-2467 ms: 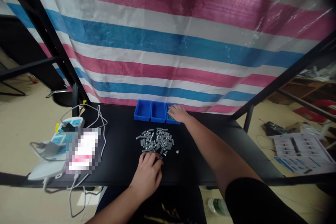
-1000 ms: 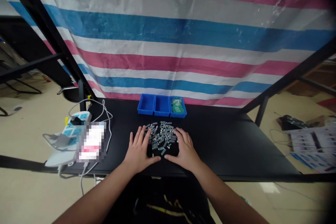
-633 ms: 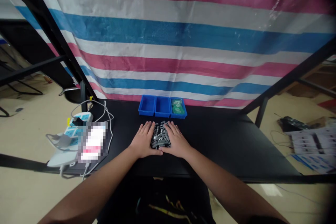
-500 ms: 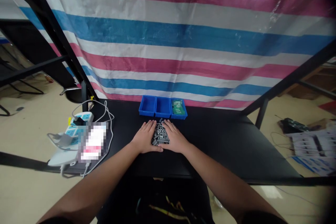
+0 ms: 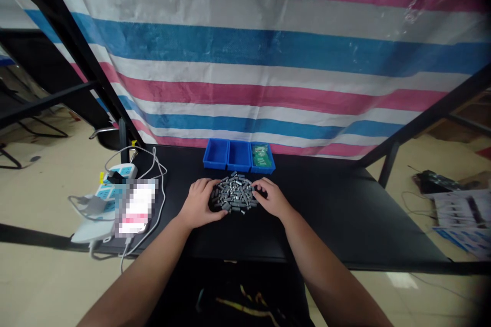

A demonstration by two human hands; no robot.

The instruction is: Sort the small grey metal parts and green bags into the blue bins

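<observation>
A loose pile of small grey and shiny metal pieces [image 5: 235,193], some of them looking like screws, lies on the black table in front of me. My left hand [image 5: 200,203] curves around the pile's left edge, thumb and fingers apart, with nothing visible in it. At the right edge is my right hand [image 5: 271,197], its fingers bent and the thumb a little apart from the forefinger. I see nothing between them. One small screw [image 5: 243,212] sits at the pile's near edge.
Behind the pile stand two empty blue bins [image 5: 217,154] and a third blue bin [image 5: 263,157] with green and white items. To the left are a white power strip [image 5: 121,171], cables and a blurred bright device [image 5: 138,207]. A striped sheet [image 5: 245,51] hangs behind the table [image 5: 337,209].
My hands have moved apart, left hand to the left and right hand to the right. The pile between them has spread wider and shows more of its pieces.
</observation>
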